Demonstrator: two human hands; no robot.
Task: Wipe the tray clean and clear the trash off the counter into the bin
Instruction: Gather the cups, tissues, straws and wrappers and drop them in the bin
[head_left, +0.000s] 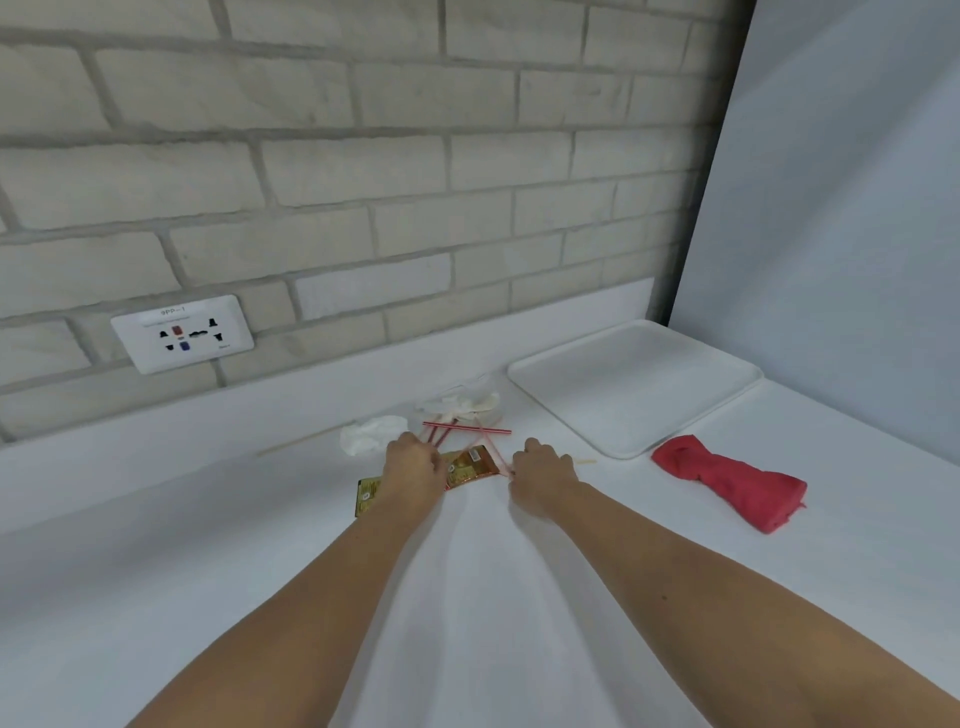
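Note:
A pile of trash lies mid-counter: gold-orange wrappers (470, 466), red-striped straws (467, 427), crumpled white tissues (370, 433) and a second white wad (464, 402). My left hand (413, 464) rests on the wrappers with its fingers curled over them and the straw ends. My right hand (543, 470) lies at the pile's right edge, fingers curled on a straw's end. Whether either hand truly grips is hard to tell. A white tray (634, 384) sits at the back right with nothing on it. A crumpled red cloth (730, 478) lies in front of the tray. No bin is in view.
The white counter (208, 545) runs along a brick wall with a socket plate (182, 332). A thin wooden stick (306, 440) lies by the backsplash, left of the tissues. A white panel (841, 208) closes the right side.

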